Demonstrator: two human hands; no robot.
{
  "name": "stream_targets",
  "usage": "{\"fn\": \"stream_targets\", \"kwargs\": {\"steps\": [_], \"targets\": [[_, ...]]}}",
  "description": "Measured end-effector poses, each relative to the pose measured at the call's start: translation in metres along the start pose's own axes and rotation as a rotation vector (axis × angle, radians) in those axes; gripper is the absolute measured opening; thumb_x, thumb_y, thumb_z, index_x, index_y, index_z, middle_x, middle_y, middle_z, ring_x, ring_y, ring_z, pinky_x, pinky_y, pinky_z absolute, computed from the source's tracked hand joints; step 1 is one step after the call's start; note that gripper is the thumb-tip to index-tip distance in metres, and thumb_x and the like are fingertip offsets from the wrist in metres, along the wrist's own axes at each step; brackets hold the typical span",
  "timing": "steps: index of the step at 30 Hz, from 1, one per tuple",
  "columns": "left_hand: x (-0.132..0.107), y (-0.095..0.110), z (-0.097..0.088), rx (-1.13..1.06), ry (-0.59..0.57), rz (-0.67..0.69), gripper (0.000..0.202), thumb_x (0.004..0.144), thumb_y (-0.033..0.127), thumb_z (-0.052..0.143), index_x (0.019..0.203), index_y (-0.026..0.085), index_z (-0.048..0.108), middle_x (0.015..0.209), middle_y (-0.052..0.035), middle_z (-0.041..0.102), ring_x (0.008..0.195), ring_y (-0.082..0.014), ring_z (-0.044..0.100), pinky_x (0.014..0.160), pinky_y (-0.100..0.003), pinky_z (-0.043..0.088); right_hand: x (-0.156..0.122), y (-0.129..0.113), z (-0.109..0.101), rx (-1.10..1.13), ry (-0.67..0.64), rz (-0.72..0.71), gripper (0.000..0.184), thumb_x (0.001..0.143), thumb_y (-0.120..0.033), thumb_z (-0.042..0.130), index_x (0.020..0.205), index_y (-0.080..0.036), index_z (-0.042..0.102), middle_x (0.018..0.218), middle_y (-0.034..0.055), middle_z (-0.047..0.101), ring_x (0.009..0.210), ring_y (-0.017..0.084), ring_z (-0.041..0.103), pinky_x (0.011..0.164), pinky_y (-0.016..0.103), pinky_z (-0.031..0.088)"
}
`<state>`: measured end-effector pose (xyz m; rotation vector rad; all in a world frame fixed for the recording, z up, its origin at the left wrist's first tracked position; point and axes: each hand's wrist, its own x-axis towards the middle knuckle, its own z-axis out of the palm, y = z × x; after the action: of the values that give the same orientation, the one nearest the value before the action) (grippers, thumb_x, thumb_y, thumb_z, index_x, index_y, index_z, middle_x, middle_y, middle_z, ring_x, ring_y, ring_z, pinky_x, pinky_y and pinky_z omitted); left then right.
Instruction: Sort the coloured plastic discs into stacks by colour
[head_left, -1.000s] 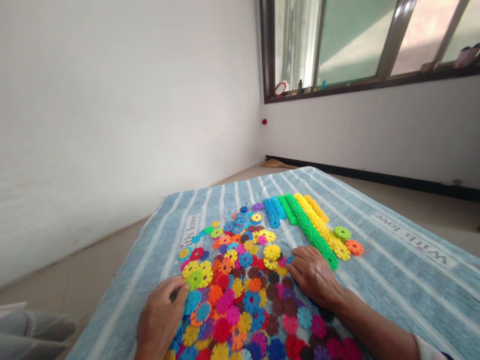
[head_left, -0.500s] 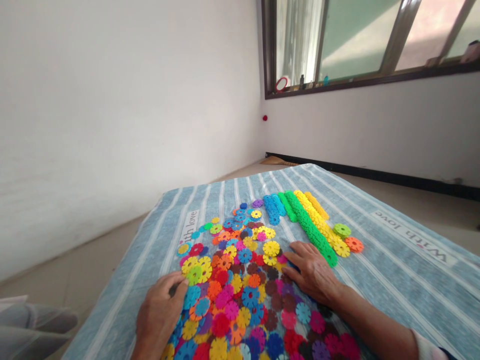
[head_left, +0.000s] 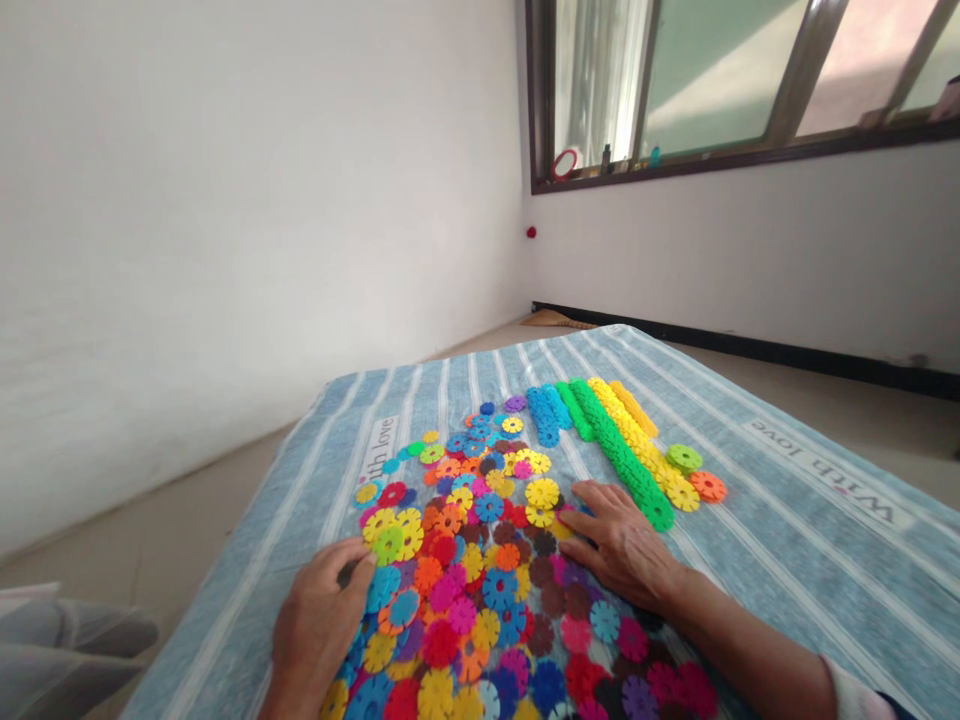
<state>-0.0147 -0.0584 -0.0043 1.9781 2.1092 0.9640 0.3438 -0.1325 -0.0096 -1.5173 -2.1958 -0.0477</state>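
Note:
Colourful plastic flower-shaped discs with slotted edges (head_left: 500, 590) lie in a loose, overlapping spread across the cloth. My left hand (head_left: 319, 610) is at the left edge of the spread, thumb and forefinger curled together at the rim of a lime-green flower disc (head_left: 388, 545). That disc overlaps two yellow flower discs (head_left: 409, 533). My right hand (head_left: 626, 540) rests palm down on the right edge, its fingers apart. Its fingertips reach dark and yellow discs (head_left: 541, 493). Part of the discs under both hands is hidden.
Rows of discs lie beyond my right hand: a long green one (head_left: 619, 450), a yellow one (head_left: 637, 435) and shorter blue ones (head_left: 541, 415). Lime and orange discs (head_left: 708, 487) sit beside them. A striped blue cloth (head_left: 810, 560) covers the surface; a white wall (head_left: 262, 200) stands beyond.
Both hands keep almost the same places; my right hand has shifted very slightly left. The view has tilted a little. No disc has visibly moved.

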Motion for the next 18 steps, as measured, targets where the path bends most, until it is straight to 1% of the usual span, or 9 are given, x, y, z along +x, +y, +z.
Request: {"fn": "stream_targets", "kwargs": {"steps": [5, 8, 13, 18], "targets": [[0.0000, 0.0021, -0.0018, -0.017, -0.010, 0.025, 0.033, 0.068, 0.047, 0.045, 0.072, 0.024, 0.069, 0.098, -0.0056, 0.076, 0.098, -0.0262, 0.067, 0.095, -0.036, 0.051, 0.0011, 0.0012, -0.0003, -0.034, -0.034, 0.058, 0.028, 0.097, -0.039, 0.049, 0.098, -0.021, 0.069, 0.116, 0.0123, 0.061, 0.113, 0.028, 0.054, 0.098, 0.045, 0.042], [-0.0001, 0.0034, -0.0025, -0.021, -0.009, 0.025, 0.033, 0.067, 0.047, 0.046, 0.072, 0.024, 0.069, 0.098, -0.0062, 0.076, 0.098, -0.0267, 0.067, 0.096, -0.037, 0.050, 0.0009, 0.0021, 0.0005, -0.032, -0.034, 0.076, 0.028, 0.096, -0.040, 0.050, 0.103, -0.020, 0.068, 0.118, 0.0126, 0.061, 0.114, 0.028, 0.053, 0.098, 0.046, 0.042], [-0.0009, 0.0059, -0.0034, -0.011, -0.022, 0.001, 0.036, 0.068, 0.047, 0.044, 0.074, 0.022, 0.069, 0.100, -0.0081, 0.075, 0.100, -0.0282, 0.067, 0.097, -0.038, 0.049, 0.0011, 0.0000, 0.0008, -0.038, -0.062, 0.055, 0.032, 0.095, -0.040, 0.053, 0.118, -0.022, 0.065, 0.124, 0.0140, 0.058, 0.118, 0.031, 0.051, 0.099, 0.047, 0.042], [-0.0008, 0.0046, -0.0035, -0.016, -0.019, 0.030, 0.031, 0.069, 0.045, 0.046, 0.071, 0.024, 0.069, 0.097, -0.0058, 0.075, 0.097, -0.0266, 0.067, 0.094, -0.037, 0.051, 0.0039, -0.0009, 0.0012, -0.061, -0.092, 0.058, 0.033, 0.096, -0.041, 0.051, 0.118, -0.022, 0.065, 0.124, 0.0148, 0.057, 0.120, 0.032, 0.050, 0.098, 0.049, 0.043]]}}
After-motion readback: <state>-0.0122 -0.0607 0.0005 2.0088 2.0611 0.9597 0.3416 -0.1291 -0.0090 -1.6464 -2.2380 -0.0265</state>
